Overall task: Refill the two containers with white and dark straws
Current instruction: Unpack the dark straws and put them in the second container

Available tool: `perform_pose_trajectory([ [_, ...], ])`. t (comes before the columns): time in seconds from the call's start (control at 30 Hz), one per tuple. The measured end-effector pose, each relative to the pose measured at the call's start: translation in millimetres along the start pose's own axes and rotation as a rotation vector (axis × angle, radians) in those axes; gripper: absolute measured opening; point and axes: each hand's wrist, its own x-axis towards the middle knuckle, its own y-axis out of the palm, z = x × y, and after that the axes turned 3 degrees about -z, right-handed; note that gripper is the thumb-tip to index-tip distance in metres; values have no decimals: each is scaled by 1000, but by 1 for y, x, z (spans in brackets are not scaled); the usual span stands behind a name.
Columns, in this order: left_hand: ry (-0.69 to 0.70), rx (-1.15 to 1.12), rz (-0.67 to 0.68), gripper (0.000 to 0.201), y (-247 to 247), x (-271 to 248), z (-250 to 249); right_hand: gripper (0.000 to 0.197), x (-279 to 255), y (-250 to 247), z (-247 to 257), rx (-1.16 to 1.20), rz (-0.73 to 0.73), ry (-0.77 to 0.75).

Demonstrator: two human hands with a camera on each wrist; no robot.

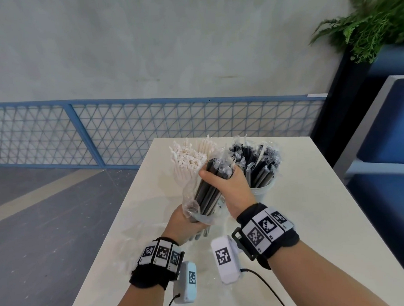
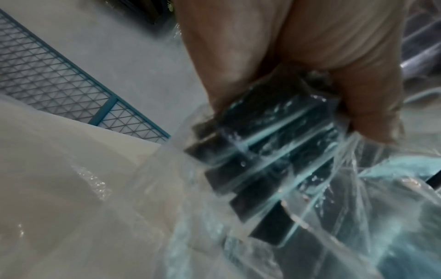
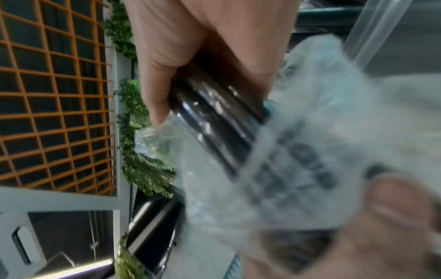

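A bundle of dark straws (image 1: 208, 193) in clear wrappers is held tilted above the white table (image 1: 313, 217), its lower part inside a clear plastic bag (image 1: 191, 207). My right hand (image 1: 222, 177) grips the bundle's upper end; the dark straws (image 3: 214, 117) run through its fist. My left hand (image 1: 187, 226) grips the bag and the lower end, where the dark straws (image 2: 269, 151) show through the film. Behind them stand a container of white straws (image 1: 189, 155) and a clear container (image 1: 264, 189) of dark straws (image 1: 258, 164).
An empty clear bag (image 1: 131, 247) lies crumpled on the table's near left. A blue mesh railing (image 1: 150, 129) runs beyond the table's far edge. A blue seat (image 1: 388, 146) and a fern (image 1: 370, 21) are to the right.
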Motion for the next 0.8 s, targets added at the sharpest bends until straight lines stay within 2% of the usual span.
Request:
perform_pose_trajectory([
  [0.03,-7,14,44,17,0,-1,-5,40,-2,-1,-4,-60,12,20],
  [0.07,5,22,54,14,1,-2,-8,44,-4,-1,-8,-137,24,39],
  [0.13,41,38,16,19,3,-6,-13,35,-9,-1,-15,-285,41,57],
  [0.2,52,13,-3,20,7,-11,-15,28,-12,0,-17,-318,30,59],
  [0.33,70,-60,-28,13,8,-8,-18,26,-11,1,-3,-151,-41,21],
  [0.37,87,-99,-35,17,8,-7,-18,25,-9,0,3,-110,-76,1],
  [0.43,89,-168,-58,40,6,-6,-17,20,-4,-2,14,-37,-154,-42],
  [0.5,99,-219,-96,49,4,-4,-14,14,1,-6,25,48,-232,-78],
  [0.6,75,-291,-123,36,1,-6,-12,11,11,-16,42,223,-373,-66],
  [0.67,57,-311,-202,28,1,-8,-9,10,16,-25,53,350,-440,-54],
  [0.73,47,-299,-254,28,0,-9,-6,12,19,-34,62,369,-484,-85],
  [0.8,52,-318,-276,17,-2,-8,-4,11,21,-42,67,355,-502,-120],
])
